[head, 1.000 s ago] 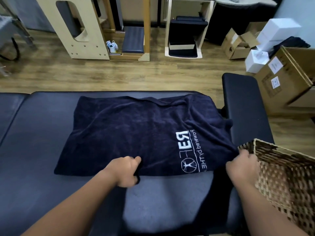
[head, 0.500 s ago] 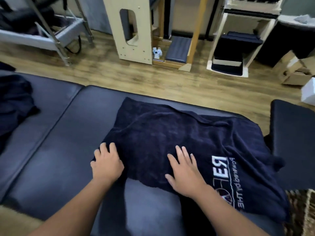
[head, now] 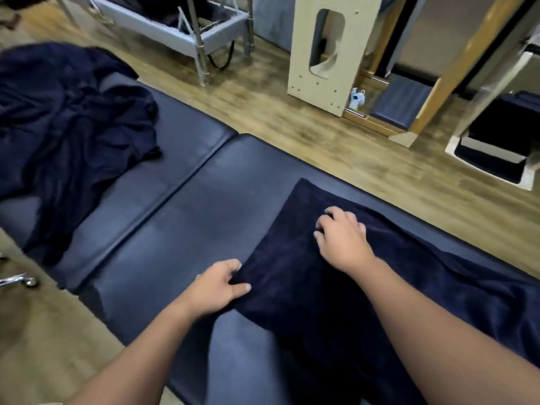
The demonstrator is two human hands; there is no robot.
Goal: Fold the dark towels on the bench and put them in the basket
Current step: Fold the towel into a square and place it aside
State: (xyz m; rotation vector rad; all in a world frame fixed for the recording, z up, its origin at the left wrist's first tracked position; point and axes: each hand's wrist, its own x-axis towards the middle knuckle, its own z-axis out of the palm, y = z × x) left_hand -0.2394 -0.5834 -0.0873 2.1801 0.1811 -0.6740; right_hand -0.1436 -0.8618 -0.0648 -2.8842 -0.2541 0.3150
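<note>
A dark navy towel [head: 365,287] lies spread on the padded dark bench [head: 190,229], running off to the right. My left hand [head: 219,287] pinches the towel's near left corner between thumb and fingers. My right hand [head: 342,235] sits on top of the towel near its far left corner, fingers curled into the cloth. A heap of unfolded dark towels [head: 67,127] lies on the bench's left section. The basket is out of view.
Wood floor lies beyond the bench. A grey metal frame [head: 181,33] stands at the back left, a pale wooden panel with a cut-out [head: 321,59] at the back middle, and a white stand with dark pads [head: 496,141] at the right.
The view has swung left, so the basket and the towel's logo have gone out of sight and the heap has come in. Both hands moved to the towel's left end; flat fingers now curl on cloth.
</note>
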